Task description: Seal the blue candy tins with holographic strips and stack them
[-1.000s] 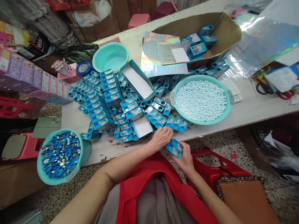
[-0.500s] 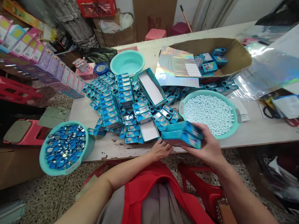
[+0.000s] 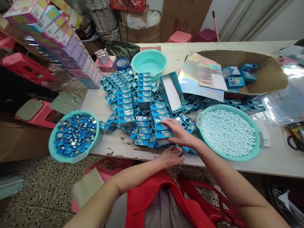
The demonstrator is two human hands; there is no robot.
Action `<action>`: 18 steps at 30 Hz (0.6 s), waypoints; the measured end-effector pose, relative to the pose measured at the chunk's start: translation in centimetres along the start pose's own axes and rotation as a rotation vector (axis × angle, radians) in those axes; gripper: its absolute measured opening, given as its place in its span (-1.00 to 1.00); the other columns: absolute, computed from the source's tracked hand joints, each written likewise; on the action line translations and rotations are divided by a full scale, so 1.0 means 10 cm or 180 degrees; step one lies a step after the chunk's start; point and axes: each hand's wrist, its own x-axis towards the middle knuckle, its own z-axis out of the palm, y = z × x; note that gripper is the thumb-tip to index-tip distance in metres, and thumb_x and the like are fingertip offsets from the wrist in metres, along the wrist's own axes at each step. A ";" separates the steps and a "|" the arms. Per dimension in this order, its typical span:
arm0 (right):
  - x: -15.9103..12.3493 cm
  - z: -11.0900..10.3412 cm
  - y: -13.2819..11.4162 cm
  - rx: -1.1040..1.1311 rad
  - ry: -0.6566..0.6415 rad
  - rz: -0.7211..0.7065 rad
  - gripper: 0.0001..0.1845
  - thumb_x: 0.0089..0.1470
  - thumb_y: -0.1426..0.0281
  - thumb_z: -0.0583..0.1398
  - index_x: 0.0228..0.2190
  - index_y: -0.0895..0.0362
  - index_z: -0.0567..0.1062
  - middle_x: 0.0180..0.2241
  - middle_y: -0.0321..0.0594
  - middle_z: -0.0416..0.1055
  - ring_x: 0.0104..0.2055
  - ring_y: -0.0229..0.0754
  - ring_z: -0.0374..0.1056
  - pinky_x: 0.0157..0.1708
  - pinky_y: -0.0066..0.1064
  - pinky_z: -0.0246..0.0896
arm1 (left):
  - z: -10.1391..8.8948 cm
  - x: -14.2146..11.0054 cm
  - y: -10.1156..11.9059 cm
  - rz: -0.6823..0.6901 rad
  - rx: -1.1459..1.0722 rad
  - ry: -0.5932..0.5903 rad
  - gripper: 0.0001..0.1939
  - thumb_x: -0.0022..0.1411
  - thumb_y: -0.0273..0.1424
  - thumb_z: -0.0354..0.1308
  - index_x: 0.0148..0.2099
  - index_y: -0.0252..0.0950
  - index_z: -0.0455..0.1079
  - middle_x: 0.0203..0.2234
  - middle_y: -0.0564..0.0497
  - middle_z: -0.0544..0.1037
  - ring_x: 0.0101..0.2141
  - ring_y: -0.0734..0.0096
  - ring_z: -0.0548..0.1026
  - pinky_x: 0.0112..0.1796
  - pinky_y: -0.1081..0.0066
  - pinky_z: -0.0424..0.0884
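Note:
My right hand is closed around the near end of a row of small blue candy boxes, fingers on top, thumb not clearly seen. The row sits in a shallow tray with a white inside, mostly hidden. My left hand is at the table's front edge, its fingers curled on a blue candy box that shows only in part. Each box has a round blue recess beside its printed label. More boxes stand in stacked rows on the left and lie loose around my hands.
A basin of pale, small candies stands on the right. Blue and silver round caps fill a basin on the left. Behind are an empty turquoise basin, nested blue trays, and a large carton with blue boxes.
My right hand has moved left and set the blue boxes it carried at the near end of the row. My left hand stays near the table edge. The view has shifted left.

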 end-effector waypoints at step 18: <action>-1.08 0.67 -0.59 0.4228 0.1537 0.3130 -0.53 -0.06 0.00 0.24 -0.22 0.08 0.46 -0.42 -0.26 0.47 -0.45 -0.18 0.38 -0.46 -0.35 0.36 | -1.34 -0.25 -0.16 -0.2401 -0.2701 0.0035 -0.54 0.17 -0.12 0.12 0.08 -0.18 0.25 -0.06 -0.07 0.33 -0.07 0.28 0.38 -0.11 0.30 0.38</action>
